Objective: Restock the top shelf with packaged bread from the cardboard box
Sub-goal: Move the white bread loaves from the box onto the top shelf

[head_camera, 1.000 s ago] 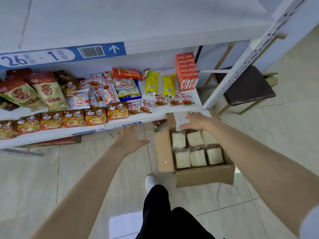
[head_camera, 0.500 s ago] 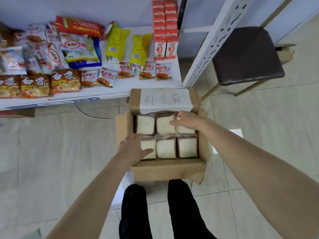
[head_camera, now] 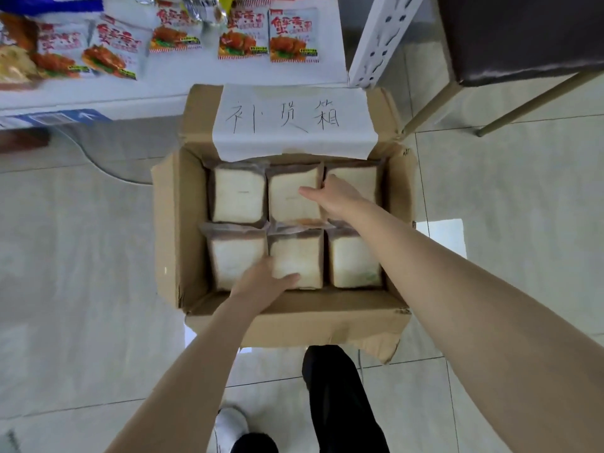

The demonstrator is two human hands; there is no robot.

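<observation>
An open cardboard box [head_camera: 170, 230] with a handwritten paper label on its far flap stands on the floor and holds several clear-wrapped packs of sliced bread in two rows. My left hand [head_camera: 264, 284] reaches over the near wall; its thumb lies on the front middle pack [head_camera: 300, 256] and its fingers dip into the gap beside the front left pack [head_camera: 228, 259]. My right hand [head_camera: 338, 197] has its thumb on the back middle pack [head_camera: 287, 207], and its fingers go down between that pack and the back right pack [head_camera: 361, 181]. The top shelf is out of view.
A low white shelf [head_camera: 183, 83] with snack packets runs along the top left, just behind the box. A perforated white shelf post [head_camera: 376, 40] and a dark-seated chair [head_camera: 523, 37] stand to the right. My legs and a white shoe [head_camera: 230, 426] are below the box on the tiled floor.
The view has dropped closer to the box. Both hands have gone deeper among the packs: the left toward the front middle pack, the right into the gap in the back row.
</observation>
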